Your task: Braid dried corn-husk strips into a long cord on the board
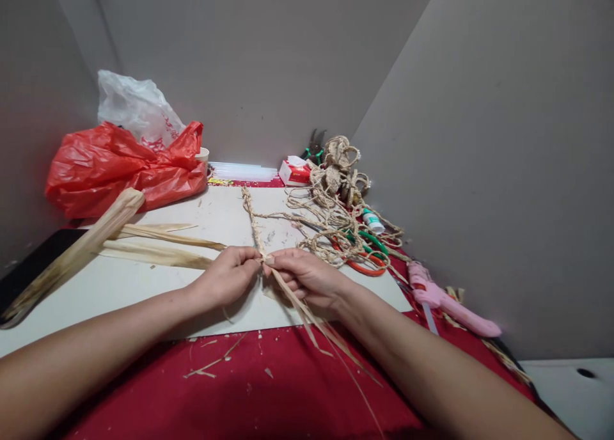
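My left hand (233,270) and my right hand (307,277) meet near the front of the white board (225,203). Both pinch a braided cord of dried plant fibre (254,226) at its near end. From there the finished braid runs away from me, looping at the far end. Loose fibre strands (307,318) trail from under my right fingers toward the front edge. Left of my left hand lie several dried husk strips (153,253), and a wider dried stalk piece (91,248) slants across the board's left side. The fingertips hide the exact crossing of the strands.
A red plastic bag (125,168) stands back left. Tangled braided cord (330,219) lies at right, over orange-handled scissors (369,267) and beside a small white bottle (373,221). A pink glue gun (451,306) rests at the right edge. Scraps dot the red cloth (230,395).
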`<action>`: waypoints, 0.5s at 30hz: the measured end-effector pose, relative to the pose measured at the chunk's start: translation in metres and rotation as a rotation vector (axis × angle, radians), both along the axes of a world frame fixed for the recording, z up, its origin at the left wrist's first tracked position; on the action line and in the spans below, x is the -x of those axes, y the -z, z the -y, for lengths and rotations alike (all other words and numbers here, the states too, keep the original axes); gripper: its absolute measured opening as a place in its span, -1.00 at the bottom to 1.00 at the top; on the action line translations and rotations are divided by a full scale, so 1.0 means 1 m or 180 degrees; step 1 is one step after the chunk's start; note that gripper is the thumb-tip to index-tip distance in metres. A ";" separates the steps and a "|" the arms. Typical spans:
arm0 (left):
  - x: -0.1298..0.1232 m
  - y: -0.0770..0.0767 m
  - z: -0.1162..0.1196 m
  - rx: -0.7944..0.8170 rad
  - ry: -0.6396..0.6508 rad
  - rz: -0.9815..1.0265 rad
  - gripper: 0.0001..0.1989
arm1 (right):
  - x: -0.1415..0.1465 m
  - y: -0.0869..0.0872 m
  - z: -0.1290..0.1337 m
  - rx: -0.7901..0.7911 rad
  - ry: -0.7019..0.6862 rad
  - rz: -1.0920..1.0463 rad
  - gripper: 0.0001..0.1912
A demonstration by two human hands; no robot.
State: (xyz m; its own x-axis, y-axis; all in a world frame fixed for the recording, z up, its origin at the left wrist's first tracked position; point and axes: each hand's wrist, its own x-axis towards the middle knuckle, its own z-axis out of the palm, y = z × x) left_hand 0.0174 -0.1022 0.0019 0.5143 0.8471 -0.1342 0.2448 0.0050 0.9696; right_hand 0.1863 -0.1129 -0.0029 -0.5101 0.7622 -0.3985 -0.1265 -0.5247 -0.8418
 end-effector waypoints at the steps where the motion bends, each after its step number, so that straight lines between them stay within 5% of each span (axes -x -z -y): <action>1: 0.001 -0.002 -0.001 -0.0122 0.0027 -0.0095 -0.84 | -0.001 -0.001 -0.001 -0.0103 -0.0038 0.0131 -0.77; 6: 0.003 -0.007 -0.005 -0.0234 0.0075 -0.0382 -0.81 | -0.004 -0.004 0.000 -0.1162 -0.0137 0.1062 -0.72; 11: 0.003 -0.002 -0.008 0.0508 0.0256 -0.0135 -0.76 | 0.000 -0.010 0.007 -0.2419 -0.0276 0.2476 -0.73; 15: 0.004 0.002 -0.010 0.0718 0.0197 -0.0084 -0.76 | -0.001 -0.017 0.010 -0.2850 -0.0465 0.2936 -0.71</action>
State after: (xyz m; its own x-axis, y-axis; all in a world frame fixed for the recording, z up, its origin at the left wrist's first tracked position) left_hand 0.0130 -0.0926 -0.0001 0.5581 0.7611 -0.3306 0.2766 0.2050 0.9389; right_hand 0.1868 -0.1231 0.0141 -0.4224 0.9060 -0.0287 0.6959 0.3039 -0.6507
